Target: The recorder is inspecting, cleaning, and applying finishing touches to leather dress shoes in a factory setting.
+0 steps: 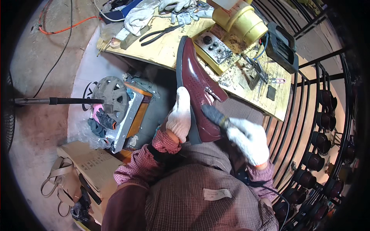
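Burgundy leather in the head view: your slip-on shoe (194,82) is up above your lap, in front of the bench (162,53), toe far, heel near, sole (179,66) facing left. Your left hand (180,109) is curled against the sole side, clasping the shoe around the waist. Your right hand (248,140) is closed on a dark-bristled brush (213,114), bristles against the right side of the upper, just below the side opening (210,96).

Progress: upper and sole are joined, perforations in, far half reads glossy and even. I'd call the brushing midway: the heel-side quarter is where you're at, so likely not finished. Can't judge how much coat or shine is left there.

Hard to see: the shoe's underside and your left fingertips are behind it; brush handle is buried in your right glove; brush and right hand cover part of the quarter. Heel back is partly turned away. The dark shoes (327,121) on the rack (318,81) at right are too dim to compare finish.
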The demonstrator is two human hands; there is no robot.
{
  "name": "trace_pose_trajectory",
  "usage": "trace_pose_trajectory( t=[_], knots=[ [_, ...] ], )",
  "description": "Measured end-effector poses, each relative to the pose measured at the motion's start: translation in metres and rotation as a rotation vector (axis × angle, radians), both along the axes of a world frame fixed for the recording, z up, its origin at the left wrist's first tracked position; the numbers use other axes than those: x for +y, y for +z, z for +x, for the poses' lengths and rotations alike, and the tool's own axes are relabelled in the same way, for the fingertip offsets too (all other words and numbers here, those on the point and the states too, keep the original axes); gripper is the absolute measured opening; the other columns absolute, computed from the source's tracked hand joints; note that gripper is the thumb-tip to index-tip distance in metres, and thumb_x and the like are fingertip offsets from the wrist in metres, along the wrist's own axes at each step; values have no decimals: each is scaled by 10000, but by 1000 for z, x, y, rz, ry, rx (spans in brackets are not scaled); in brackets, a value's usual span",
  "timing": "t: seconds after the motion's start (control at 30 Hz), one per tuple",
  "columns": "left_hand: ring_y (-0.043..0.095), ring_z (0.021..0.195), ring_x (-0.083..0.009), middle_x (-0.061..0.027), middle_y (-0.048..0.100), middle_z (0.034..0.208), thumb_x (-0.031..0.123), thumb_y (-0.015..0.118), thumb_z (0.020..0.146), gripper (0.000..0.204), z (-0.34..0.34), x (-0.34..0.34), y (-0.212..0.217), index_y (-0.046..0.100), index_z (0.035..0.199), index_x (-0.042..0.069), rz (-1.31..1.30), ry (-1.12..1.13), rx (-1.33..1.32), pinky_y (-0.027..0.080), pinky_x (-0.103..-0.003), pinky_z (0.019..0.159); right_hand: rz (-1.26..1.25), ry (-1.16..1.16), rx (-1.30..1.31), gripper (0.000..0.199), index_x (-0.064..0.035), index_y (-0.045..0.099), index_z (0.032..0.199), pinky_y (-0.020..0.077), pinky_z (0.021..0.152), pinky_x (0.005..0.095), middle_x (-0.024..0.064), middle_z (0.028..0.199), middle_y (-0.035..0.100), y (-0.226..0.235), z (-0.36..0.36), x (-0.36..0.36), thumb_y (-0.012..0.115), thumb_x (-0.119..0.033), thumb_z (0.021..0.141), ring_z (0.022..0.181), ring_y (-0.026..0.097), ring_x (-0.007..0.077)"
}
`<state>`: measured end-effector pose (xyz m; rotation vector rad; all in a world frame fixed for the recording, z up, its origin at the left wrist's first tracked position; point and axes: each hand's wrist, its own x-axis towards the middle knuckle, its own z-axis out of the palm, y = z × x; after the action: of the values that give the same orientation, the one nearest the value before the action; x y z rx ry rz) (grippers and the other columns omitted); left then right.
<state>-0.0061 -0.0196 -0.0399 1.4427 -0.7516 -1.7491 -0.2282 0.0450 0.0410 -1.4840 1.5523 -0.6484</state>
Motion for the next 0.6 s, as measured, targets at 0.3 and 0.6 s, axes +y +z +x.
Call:
trace_pose_trajectory(
  t=[0.3, 0.6],
  knots=[
    [575, 1302, -267, -151, 594, 1474, 696, 211, 1105, 910, -6, -8, 4, 427, 1563, -60, -53, -56, 131, 432, -350, 1163, -110, 22, 30, 321, -26, 768, 1182, 590, 742, 379, 180, 930, 767, -7, -2, 1, 752, -269, 972, 826, 775, 310],
    [597, 1321, -264, -113, 606, 1492, 764, 349, 1051, 886, 15, -38, 5, 493, 1547, 44, 46, 235, 483, 479, -382, 1149, -45, -755, -46, 426, 0, 671, 1363, 575, 740, 301, 108, 1073, 761, -50, -99, -14, 665, -265, 1029, 761, 681, 126]
  ],
)
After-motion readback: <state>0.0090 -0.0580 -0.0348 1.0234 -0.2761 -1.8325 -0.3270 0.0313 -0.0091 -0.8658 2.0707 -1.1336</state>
